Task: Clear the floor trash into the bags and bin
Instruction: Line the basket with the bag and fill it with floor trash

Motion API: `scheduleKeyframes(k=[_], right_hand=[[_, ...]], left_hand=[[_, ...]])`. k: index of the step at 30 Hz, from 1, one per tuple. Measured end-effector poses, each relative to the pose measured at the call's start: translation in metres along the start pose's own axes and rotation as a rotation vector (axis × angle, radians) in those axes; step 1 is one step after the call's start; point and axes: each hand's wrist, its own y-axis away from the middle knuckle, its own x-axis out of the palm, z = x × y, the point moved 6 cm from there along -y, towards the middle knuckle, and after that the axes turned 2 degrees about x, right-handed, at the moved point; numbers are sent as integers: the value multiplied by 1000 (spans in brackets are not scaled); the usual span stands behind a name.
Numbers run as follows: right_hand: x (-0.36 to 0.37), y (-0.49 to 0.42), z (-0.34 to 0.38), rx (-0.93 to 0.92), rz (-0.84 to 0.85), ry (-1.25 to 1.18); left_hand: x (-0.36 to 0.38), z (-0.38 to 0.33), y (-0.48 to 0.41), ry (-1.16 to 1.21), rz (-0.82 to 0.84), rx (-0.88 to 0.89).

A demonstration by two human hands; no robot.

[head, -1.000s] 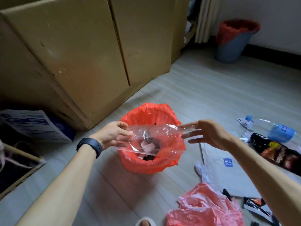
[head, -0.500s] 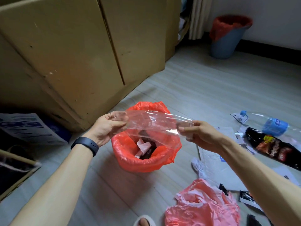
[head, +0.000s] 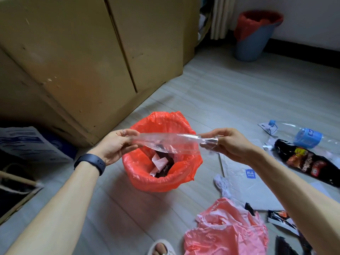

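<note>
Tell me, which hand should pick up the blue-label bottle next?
Probably the right hand: the blue-label bottle lies just to its right. The left hand is across the red-lined bin. Both hold the clear plastic now.

Soft daylight, dim left corner, wide-angle bending at edges

Room in a home, seen from low down near the floor. Pale plank-pattern floor (head: 239, 92) runs from 6 to 1 o'clock. Tan wooden cabinet (head: 82, 52) with scuffed double doors stands from 9 to 12. Pale curtain (head: 219, 17) hangs at 1, next to a white wall (head: 303, 19) with dark skirting (head: 303, 52). Blue bin (head: 252, 43) with a red liner sits far off at 1; a second red-lined bin (head: 147, 181) is at centre. Household litter lies from 3 to 5: plastic bottle (head: 307, 138), snack wrapper (head: 303, 161), grey mailer (head: 246, 183), pink bag (head: 226, 232). Slippered foot (head: 161, 248) at 6. Printed carton (head: 27, 144) at 9.
</note>
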Motion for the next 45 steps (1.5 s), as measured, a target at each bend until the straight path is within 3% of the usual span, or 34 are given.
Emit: scheduleKeyframes(k=[7, 9, 12, 16, 19, 22, 26, 30, 32, 40, 45], right_hand=[[-1, 5, 7, -2, -106, 240], [7, 4, 9, 16, -56, 207], [18, 3, 13, -2, -66, 207], [23, 0, 31, -273, -336, 753], [35, -10, 41, -403, -441, 1071], [54, -26, 52, -535, -477, 1292], [78, -54, 48, -568, -415, 1360], [110, -93, 25, -540, -313, 1380], [122, -107, 9, -528, -248, 1445], [117, -128, -65, -265, 12, 2064], [112, -136, -77, -16, 61, 1994]], left_hand=[[3, 10, -1, -229, 52, -137], [5, 9, -6, -364, -16, -101], [12, 6, -18, -616, -133, 92], [22, 11, -24, -1078, -359, 262], [29, 29, -35, -1297, -372, 215], [24, 38, -45, -1462, -389, 313], [-6, 38, -43, -1474, -578, 387], [-25, 60, -46, -1244, -545, 161], [-25, 69, -46, -1201, -541, 138], [-22, 73, -44, -1226, -605, 127], [-20, 75, -42, -1321, -614, 97]])
